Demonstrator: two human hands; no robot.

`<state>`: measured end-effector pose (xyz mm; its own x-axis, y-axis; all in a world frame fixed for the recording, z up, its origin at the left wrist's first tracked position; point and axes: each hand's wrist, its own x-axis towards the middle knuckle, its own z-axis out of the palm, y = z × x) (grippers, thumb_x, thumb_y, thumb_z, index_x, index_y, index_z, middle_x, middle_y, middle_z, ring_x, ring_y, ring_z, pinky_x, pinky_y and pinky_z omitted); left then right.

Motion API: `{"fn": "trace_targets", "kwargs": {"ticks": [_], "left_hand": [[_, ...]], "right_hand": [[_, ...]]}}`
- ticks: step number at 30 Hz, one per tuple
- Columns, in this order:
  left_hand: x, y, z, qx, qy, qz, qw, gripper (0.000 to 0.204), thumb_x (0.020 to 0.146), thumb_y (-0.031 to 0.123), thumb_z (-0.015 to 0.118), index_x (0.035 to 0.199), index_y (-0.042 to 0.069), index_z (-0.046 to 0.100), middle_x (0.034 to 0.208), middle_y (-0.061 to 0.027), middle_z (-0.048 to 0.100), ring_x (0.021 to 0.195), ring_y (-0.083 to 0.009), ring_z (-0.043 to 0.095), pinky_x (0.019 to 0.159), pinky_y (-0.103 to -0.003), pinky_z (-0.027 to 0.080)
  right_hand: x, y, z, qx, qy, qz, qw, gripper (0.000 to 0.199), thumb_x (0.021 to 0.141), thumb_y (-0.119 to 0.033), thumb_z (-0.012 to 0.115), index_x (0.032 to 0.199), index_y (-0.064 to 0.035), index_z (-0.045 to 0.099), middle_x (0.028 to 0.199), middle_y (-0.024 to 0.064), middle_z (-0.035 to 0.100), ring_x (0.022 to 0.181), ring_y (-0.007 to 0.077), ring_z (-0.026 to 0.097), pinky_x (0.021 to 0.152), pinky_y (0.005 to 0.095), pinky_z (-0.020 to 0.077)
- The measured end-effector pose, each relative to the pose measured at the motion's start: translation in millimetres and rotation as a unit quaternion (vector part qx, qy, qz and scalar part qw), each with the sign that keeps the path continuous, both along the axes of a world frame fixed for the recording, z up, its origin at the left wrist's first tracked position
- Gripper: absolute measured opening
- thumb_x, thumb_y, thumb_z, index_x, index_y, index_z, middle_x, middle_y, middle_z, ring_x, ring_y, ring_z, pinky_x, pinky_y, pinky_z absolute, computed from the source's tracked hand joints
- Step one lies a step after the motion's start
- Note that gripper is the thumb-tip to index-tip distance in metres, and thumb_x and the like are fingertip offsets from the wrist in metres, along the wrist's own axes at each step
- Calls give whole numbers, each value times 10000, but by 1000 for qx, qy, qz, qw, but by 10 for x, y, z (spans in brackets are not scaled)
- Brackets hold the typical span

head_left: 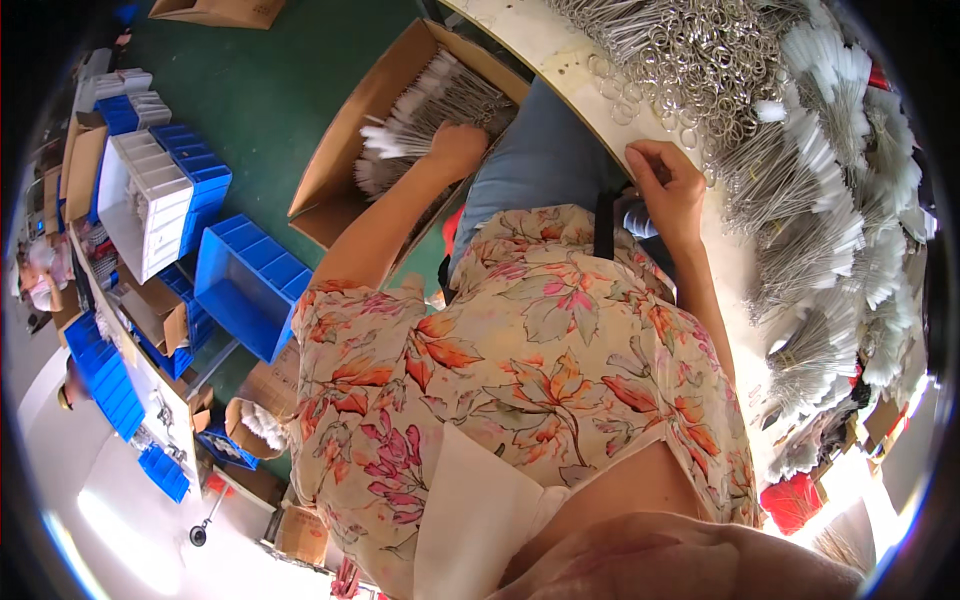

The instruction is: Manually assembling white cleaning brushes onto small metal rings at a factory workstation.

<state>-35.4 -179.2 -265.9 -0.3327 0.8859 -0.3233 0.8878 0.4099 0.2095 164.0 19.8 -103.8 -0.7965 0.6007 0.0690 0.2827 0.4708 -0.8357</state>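
The left hand (457, 148) reaches down into a cardboard box (340, 150) on the green floor, fingers curled among white-tipped wire brushes (420, 110); whether it grips any is hard to tell. The right hand (668, 185) rests at the edge of the white bench (560, 55), fingers bent, seemingly pinching something small. Metal rings (700, 50) and more brushes are heaped on the bench just beyond. Blue bins (245, 285) stand left of the box.
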Motion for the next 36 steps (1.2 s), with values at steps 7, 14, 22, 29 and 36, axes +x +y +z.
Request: {"fn": "trace_targets", "kwargs": {"ticks": [7,14,22,29,36], "left_hand": [[-296,-532,-1320,-252,19,-97,963,356,824,155,510,1177,124,547,978,-128,653,892,-282,636,906,-475,395],[-691,-643,-663,79,-340,256,902,236,766,180,647,950,33,659,946,-119,657,769,-260,639,662,-364,488],[-1253,628,2959,200,-509,43,836,320,871,219,585,1082,-22,577,968,-96,637,905,-171,619,825,-304,475],[-2249,2839,3434,335,-166,41,927,285,855,241,592,1032,17,609,892,-83,666,832,-178,642,745,-298,488],[-2516,3534,3425,342,285,227,866,419,777,425,628,936,37,618,946,-157,655,875,-312,636,780,-424,484]], "right_hand": [[11,-60,156,3,7,-35,999,85,798,-58,671,868,-12,656,690,24,617,563,54,550,521,197,446],[24,-56,285,-19,22,15,999,83,783,-87,663,849,-38,651,759,64,628,624,126,599,569,247,477],[121,118,658,-144,63,186,970,97,803,-100,647,866,-25,651,797,56,644,701,132,615,598,262,490],[462,327,1127,-77,97,81,989,86,802,-65,640,879,-29,651,815,66,636,672,150,603,560,256,482],[1057,579,1504,-131,42,-98,986,74,786,-46,645,856,-22,643,792,60,625,689,144,601,548,246,460]]}}
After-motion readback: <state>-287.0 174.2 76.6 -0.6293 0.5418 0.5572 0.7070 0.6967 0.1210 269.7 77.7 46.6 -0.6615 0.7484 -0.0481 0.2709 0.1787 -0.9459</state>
